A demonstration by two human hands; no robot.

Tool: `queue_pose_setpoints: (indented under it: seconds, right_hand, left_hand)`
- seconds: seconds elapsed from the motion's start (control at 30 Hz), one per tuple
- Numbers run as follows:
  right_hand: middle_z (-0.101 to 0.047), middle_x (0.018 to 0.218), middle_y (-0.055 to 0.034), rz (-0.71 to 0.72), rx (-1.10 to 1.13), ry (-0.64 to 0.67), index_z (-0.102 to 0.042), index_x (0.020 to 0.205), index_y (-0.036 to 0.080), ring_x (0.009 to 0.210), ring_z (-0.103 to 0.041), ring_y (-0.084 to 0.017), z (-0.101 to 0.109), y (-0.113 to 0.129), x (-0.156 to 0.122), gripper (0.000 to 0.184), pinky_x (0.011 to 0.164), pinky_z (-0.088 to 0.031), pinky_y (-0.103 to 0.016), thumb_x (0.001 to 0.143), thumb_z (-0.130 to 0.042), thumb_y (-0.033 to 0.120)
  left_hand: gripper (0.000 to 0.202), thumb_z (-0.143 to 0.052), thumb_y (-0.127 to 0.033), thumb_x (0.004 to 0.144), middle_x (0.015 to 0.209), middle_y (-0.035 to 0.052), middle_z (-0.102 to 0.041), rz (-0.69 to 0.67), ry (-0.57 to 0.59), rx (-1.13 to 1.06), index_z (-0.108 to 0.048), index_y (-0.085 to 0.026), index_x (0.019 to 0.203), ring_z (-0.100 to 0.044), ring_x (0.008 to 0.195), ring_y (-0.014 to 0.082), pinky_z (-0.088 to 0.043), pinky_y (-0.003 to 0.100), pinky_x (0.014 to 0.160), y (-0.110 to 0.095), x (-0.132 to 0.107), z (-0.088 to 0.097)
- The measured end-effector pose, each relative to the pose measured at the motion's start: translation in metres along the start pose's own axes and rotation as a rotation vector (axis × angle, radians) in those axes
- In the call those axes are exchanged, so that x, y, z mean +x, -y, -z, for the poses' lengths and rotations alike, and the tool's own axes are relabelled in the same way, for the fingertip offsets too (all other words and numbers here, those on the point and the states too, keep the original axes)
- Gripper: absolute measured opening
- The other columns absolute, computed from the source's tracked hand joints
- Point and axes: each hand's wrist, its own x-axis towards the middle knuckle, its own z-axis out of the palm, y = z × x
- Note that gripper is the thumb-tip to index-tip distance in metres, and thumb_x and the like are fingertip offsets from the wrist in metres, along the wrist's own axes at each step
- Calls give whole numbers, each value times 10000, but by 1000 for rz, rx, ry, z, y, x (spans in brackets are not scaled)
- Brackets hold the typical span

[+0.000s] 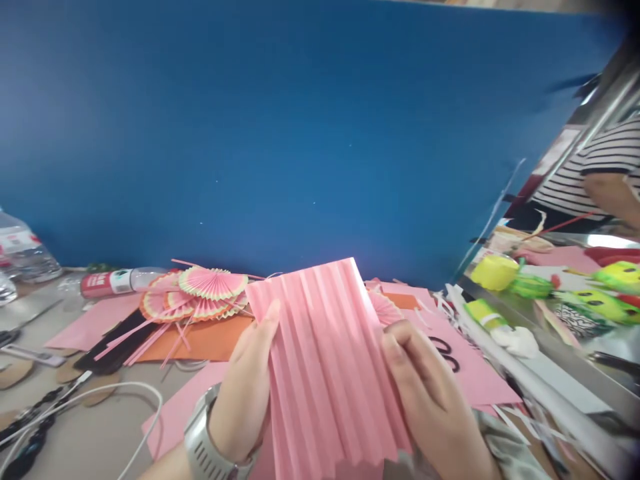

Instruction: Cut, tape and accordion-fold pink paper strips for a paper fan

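A pink sheet of paper with lengthwise pleats point(325, 367) is held up in front of me, its folds partly spread. My left hand point(250, 380) grips its left edge, thumb on the front face and the other fingers behind, out of sight. On the right edge, my right hand point(425, 393) pinches the paper between thumb and curled fingers. Behind the sheet, to the left, lie folded paper fans point(213, 283) in pink with pale green edges. An orange sheet point(200, 340) lies under them, and more pink paper point(465, 373) is spread on the right.
A blue partition point(300, 133) rises behind the table. Plastic bottles point(120, 282) stand and lie at the left, near a white cable point(155, 393) and a black strap. At right are a white rail point(540, 380), green and yellow crafts point(535, 283) and a person in a striped shirt point(595, 167).
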Motion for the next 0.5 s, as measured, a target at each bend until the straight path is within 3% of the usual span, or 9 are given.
queue_pose_setpoints:
  seconds: [0.13,0.27,0.3,0.4,0.5]
  right_hand:
    - [-425,590,24,-5,-41,-39,-439,694,225,504,-435,-118,11,-1,10,221,445,-420,-185,908,-414,274]
    - [-414,573,28,-58,13,-33,-441,696,237,466,-408,-118,19,6,11,217,406,-407,-183,901,-426,308]
    - [-410,569,28,-64,12,-35,-439,693,239,461,-404,-119,20,8,10,222,402,-407,-182,902,-423,312]
    - [-422,577,23,-47,-13,-50,-455,698,245,478,-415,-121,20,14,7,224,421,-420,-177,910,-406,298]
    - [-428,573,13,-23,-16,-55,-454,690,244,484,-418,-128,18,15,6,234,432,-429,-183,913,-400,288]
  left_hand:
    - [263,-486,-258,871,1082,9,-674,53,-13,-28,-642,-274,1082,-565,1112,228,-534,359,871,-8,3,6]
    - [216,-492,-306,873,1039,-11,-688,198,-28,-65,-676,-312,986,-595,1072,217,-577,301,782,-23,-2,7]
    - [201,-512,-306,863,1002,-11,-700,217,-7,-82,-675,-316,980,-634,1001,215,-588,293,742,-28,-3,5]
    - [256,-543,-319,847,958,14,-711,380,230,-323,-620,-304,1091,-682,860,226,-602,319,674,-43,-5,-2]
    - [263,-606,-327,803,912,26,-718,435,258,-343,-634,-255,1054,-692,795,219,-601,313,669,-50,-3,-7]
